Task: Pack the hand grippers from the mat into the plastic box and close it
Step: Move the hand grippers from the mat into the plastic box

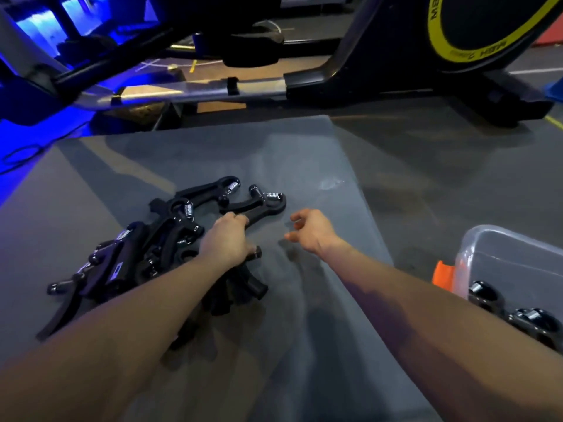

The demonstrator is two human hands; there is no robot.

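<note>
A: One hand gripper is held by the left hand, grip wrapped round its handle, long axis running up-right across the mat.

B: Right hand hangs empty, grip loosely curled, nearer the plastic box at far right.

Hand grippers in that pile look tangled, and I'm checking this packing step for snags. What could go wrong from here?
1. The left hand grips one handle of a hand gripper lying against the pile; lifting it may drag neighbours along or scatter them across the mat.
2. The plastic box sits at the far right, partly out of view, so a carried gripper could clip its rim.
3. The right hand hovers, holding nothing; a one-handed lift may slip.
</note>
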